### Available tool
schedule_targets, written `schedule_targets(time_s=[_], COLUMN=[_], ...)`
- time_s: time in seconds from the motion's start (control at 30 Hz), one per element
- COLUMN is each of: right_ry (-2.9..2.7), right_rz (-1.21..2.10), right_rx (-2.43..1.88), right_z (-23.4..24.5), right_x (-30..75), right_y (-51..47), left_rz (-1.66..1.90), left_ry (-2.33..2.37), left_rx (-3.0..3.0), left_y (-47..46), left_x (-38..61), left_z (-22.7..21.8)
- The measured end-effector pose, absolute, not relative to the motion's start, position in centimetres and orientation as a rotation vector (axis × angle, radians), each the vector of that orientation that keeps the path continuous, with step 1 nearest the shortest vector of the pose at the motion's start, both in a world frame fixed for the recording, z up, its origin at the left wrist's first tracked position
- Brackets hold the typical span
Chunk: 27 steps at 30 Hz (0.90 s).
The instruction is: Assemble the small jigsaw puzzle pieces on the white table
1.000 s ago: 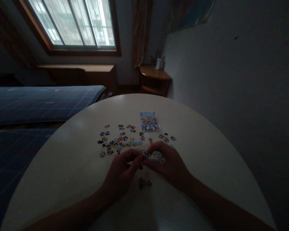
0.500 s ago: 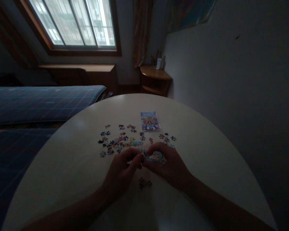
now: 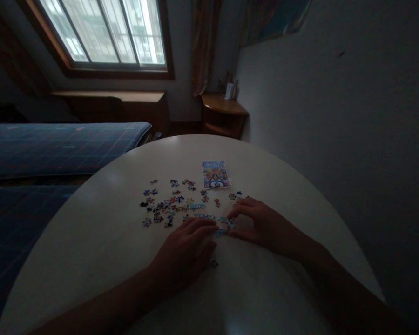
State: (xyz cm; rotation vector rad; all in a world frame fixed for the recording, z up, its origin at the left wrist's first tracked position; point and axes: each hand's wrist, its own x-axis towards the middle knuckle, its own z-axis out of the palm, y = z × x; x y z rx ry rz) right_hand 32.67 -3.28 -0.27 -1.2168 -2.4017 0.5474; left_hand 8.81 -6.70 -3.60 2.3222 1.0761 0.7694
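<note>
Flanking a joined patch of puzzle pieces [image 3: 222, 231], the left hand [image 3: 186, 244] and the right hand [image 3: 256, 223] faced each other

Running in from the lower corners, both forearms were cut off by the frame's edges above a pale round table [image 3: 282, 288]. Below centre, a dark piece [image 3: 214, 264] lay near the left thumb, its outline lost in the dimness.

The left hand lay palm down, fingertips at the patch's left side, its thumb a narrow gap below them. The right hand arched at the other side, thumb and fingers wide apart; whether they pressed on the patch could not be told. The patch sat just right of centre, its ends partly covered by fingertips, so its long axis was unclear.

Behind it, a row of pieces [image 3: 205, 216] ran left to right, partly hidden by the left hand. Farther up, a light-blue strip [image 3: 197, 206] pointed the same way, nearly level. Loose pieces [image 3: 165, 205] were scattered left of centre, turned various ways, their prints too small to read.

Beyond them was a printed sheet [image 3: 216, 175], its lettered edge toward the top of the frame. A plaid mattress [image 3: 56, 144] was cut off at the left edge, and a window [image 3: 104, 32] at the top.
</note>
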Motion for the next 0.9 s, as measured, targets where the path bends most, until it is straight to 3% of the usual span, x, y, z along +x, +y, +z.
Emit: schedule_targets(time_s=[0.33, 0.9], right_ry=[-2.525, -2.551], right_rz=[0.544, 0.585], right_rx=[-1.179, -1.195], right_z=[-0.7, -0.6], right_x=[32.9, 32.5], right_y=[-3.0, -3.2], left_rz=[0.427, 0.455], left_ry=[0.959, 0.957], left_rx=[2.64, 2.654], left_y=[-7.2, -7.1], left_x=[8.5, 8.3], left_z=[-3.6, -4.1])
